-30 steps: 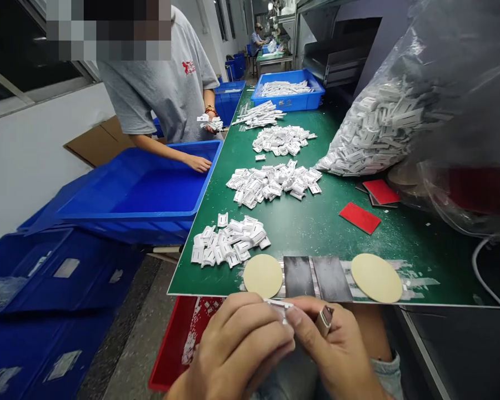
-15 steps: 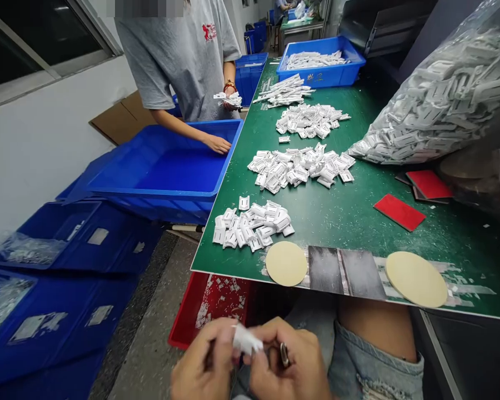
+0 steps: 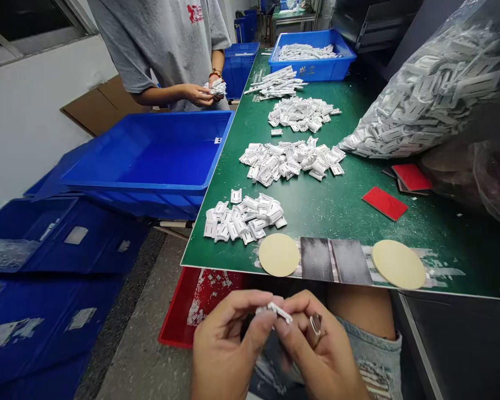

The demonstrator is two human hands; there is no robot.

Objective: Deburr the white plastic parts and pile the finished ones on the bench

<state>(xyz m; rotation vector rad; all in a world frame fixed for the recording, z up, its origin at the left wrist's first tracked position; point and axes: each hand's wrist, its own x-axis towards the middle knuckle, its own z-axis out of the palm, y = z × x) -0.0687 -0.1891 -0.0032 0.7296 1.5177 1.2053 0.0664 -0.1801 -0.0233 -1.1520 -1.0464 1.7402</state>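
My left hand [image 3: 233, 339] pinches a small white plastic piece [image 3: 277, 312] between thumb and fingers, above my lap. From the other side, the fingertips of my right hand [image 3: 316, 339] are closed on the same piece. Tucked in the curled fingers of my right hand is a small brown object with a shiny metal edge [image 3: 315, 324]; its kind cannot be made out. Beyond my hands, at the near left corner of the green table [image 3: 316, 205], lies a heap of similar white pieces [image 3: 245, 218].
Two cream discs [image 3: 279, 255] and dark pads [image 3: 316, 259] line the table's near edge. Farther back are more white heaps [image 3: 291, 160], a full plastic bag [image 3: 433, 94] and a blue crate [image 3: 316, 69]. A red bin [image 3: 173, 319] sits below; a co-worker [image 3: 170, 55] stands behind a blue tub [image 3: 137, 186].
The white piece has been turned and now shows its narrow side. The co-worker's hand has left the tub rim and joined the other; a white piece now shows inside the tub. My view has shifted.
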